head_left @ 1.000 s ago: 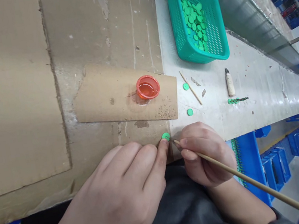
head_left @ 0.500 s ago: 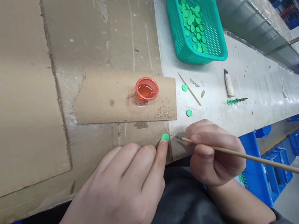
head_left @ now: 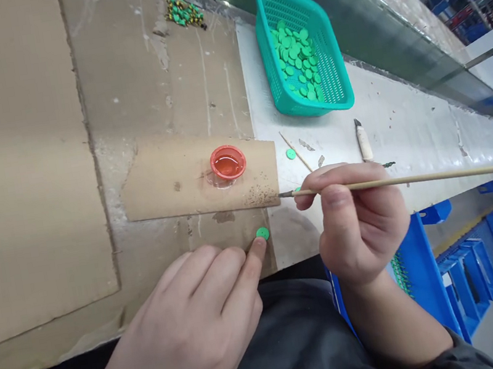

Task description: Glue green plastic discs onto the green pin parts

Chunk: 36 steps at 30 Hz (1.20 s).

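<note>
My left hand (head_left: 197, 317) lies flat on the cardboard, fingers stretched out, and its forefinger tip presses on a small green disc (head_left: 262, 232) near the table's front edge. My right hand (head_left: 357, 217) is closed in a pinch around a long thin wooden stick (head_left: 414, 179), held almost level. The stick's dark tip (head_left: 282, 195) hovers at the right edge of a small cardboard piece (head_left: 167, 184), next to a patch of tiny grains (head_left: 260, 194). An orange cup (head_left: 228, 162) with liquid stands on that cardboard piece.
A teal basket (head_left: 331, 71) holding several green discs stands at the back. A loose green disc (head_left: 290, 154), a short stick (head_left: 296, 151) and a small knife (head_left: 364, 141) lie on the white table. A pile of green parts (head_left: 184, 12) sits far back. Blue crates (head_left: 462, 275) are below right.
My right hand has lifted and swung the stick from slanting down to nearly level, moving its tip away from the pressed disc toward the grains. The left hand stays on the disc.
</note>
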Motion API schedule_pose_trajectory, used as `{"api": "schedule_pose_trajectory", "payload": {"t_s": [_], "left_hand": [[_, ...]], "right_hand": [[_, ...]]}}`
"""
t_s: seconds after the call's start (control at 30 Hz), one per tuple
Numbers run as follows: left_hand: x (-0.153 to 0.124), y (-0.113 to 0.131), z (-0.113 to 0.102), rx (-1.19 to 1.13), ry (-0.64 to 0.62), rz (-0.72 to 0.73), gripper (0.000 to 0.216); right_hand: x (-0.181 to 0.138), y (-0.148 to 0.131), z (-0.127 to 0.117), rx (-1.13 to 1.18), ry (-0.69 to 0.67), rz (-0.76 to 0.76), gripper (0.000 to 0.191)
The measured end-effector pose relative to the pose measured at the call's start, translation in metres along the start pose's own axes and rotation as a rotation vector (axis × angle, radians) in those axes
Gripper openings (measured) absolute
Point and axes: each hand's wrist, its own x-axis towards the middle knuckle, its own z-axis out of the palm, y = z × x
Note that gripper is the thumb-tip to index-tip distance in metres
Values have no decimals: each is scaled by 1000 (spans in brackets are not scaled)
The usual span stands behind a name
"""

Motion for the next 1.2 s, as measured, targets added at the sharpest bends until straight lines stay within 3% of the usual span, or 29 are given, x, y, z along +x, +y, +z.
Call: {"api": "schedule_pose_trajectory", "payload": {"t_s": [0.13,0.33,0.43,0.57,0.77,0.97,1.2], "left_hand": [[1,-3,-3,-14,-37,32,37],[2,-3,-3,-30,-15,-3,39],[3,-2,-3,-26,-18,-3,38],[4,-3,-3,-12,-6,-1,38],[2,-5,1,-12,-11,29,38],[2,-4,0,-12,-10,29,37],[5,-2,-1,4,-19,8,37]], "right_hand": [[1,6,4,-4,-53,11,9],[27,10,23,64,48,29,12],[33,12,20,55,77,75,17],[20,16,8,-16,-29,114,17],[4,26,11,-76,6,60,14],[22,14,19,-30,6,4,10],[47,13,39,-109,-145,-83,17]]}}
